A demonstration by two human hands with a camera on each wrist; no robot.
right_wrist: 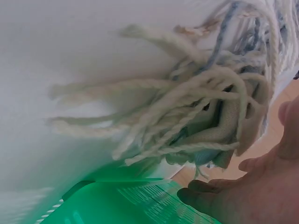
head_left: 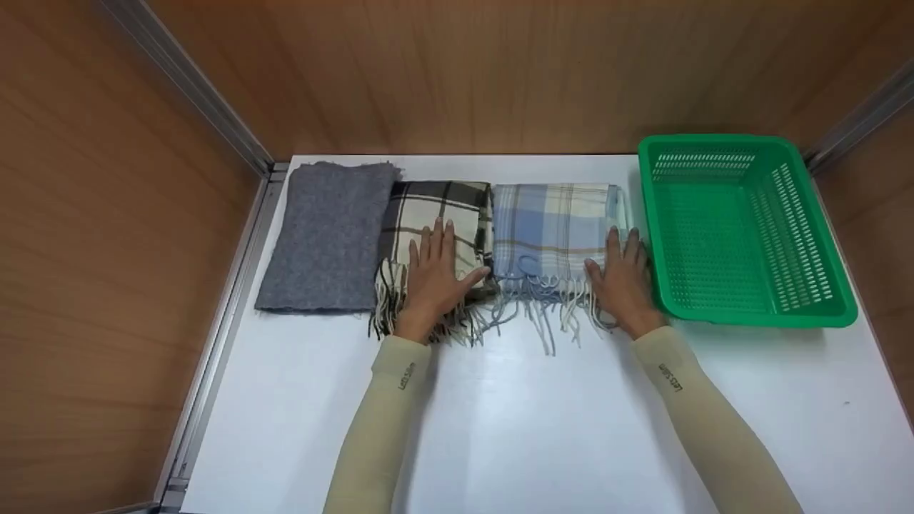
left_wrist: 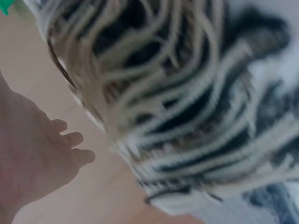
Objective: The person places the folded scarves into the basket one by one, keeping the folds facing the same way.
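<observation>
My left hand, fingers straight and thumb spread, rests on a folded black-and-cream plaid scarf; its fringe fills much of the left wrist view. At the right edge of a folded light blue plaid scarf lies my right hand, its fingers extended along that edge. Cream and blue tassels of this scarf show in the right wrist view. Left of the plaid scarves is a folded grey cloth, flat and with no hand on it. The three folded pieces lie side by side.
A green plastic basket with slotted walls stands just right of my right hand. Everything sits on a white table. Wooden panels rise behind and at both sides, with metal framing along the left edge.
</observation>
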